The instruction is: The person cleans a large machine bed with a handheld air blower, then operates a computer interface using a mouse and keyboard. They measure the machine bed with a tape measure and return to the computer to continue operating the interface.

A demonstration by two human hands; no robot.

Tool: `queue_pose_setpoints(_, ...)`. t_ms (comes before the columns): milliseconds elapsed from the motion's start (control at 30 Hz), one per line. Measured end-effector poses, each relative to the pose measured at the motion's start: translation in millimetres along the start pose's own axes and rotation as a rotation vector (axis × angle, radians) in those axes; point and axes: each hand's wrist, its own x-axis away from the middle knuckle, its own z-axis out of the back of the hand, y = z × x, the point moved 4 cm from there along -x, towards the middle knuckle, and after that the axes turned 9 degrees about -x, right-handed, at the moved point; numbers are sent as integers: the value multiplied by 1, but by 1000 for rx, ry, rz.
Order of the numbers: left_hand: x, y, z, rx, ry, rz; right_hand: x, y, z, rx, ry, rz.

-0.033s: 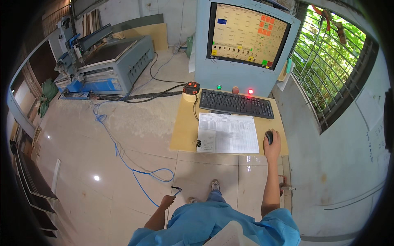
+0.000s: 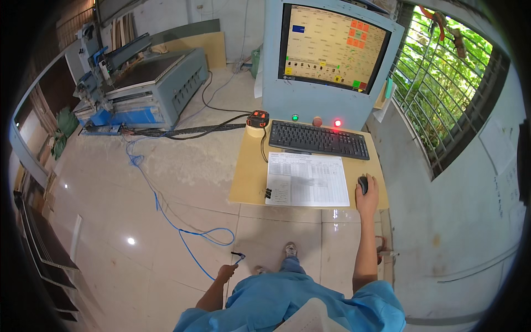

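Observation:
My right hand (image 2: 367,200) rests over a black computer mouse (image 2: 362,185) at the right edge of a yellow wooden shelf (image 2: 246,185). Low on the left, my left hand (image 2: 225,271) is closed around an air blow gun (image 2: 238,258), whose thin black nozzle points up and left. From it a blue hose (image 2: 193,259) runs down, then loops across the floor. Printed sheets (image 2: 315,180) held by a black binder clip lie left of the mouse. Behind them sits a black keyboard (image 2: 318,139), beneath a lit monitor (image 2: 333,47) in a blue-grey cabinet.
A measuring tape (image 2: 258,119) sits at the shelf's back left corner. Green and red lights glow beside a red button (image 2: 317,121). A flatbed cutting machine (image 2: 146,83) stands far left, cables trailing from it. Dark panels (image 2: 52,265) lean at left; a barred window (image 2: 442,77) is at right.

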Motion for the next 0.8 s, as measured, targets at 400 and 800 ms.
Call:
queue_pose_setpoints(400,-4,-5,-19,-416,-40,-149,-2,0,-3,-31,54,7)
queue_pose_setpoints(800,8,-13,-19,-819,23,-75,1,6,-5,-21,68,8)
